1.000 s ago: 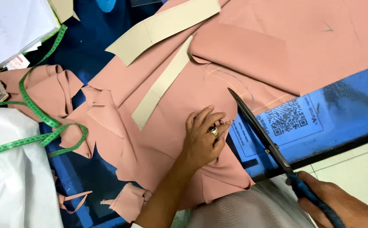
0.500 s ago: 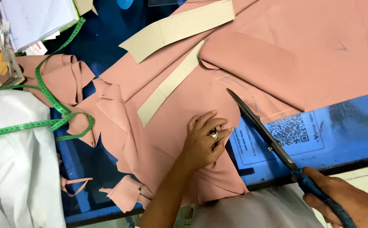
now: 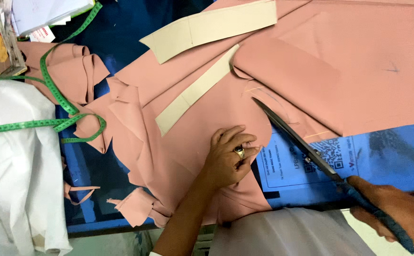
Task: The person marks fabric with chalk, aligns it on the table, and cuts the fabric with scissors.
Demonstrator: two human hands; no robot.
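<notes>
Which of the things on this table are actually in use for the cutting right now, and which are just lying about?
In use:
- pink fabric, pressed flat by the left hand
- scissors, held by the right hand, blades on the fabric

Lying about:
- two beige pattern strips
- green tape measure
- white cloth
- pink offcuts
- printed paper sheet

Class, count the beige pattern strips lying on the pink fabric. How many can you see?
2. The wider beige strip lies near the top; the narrow beige strip runs diagonally below it, above the left hand. Others may be hidden under fabric folds.
</notes>
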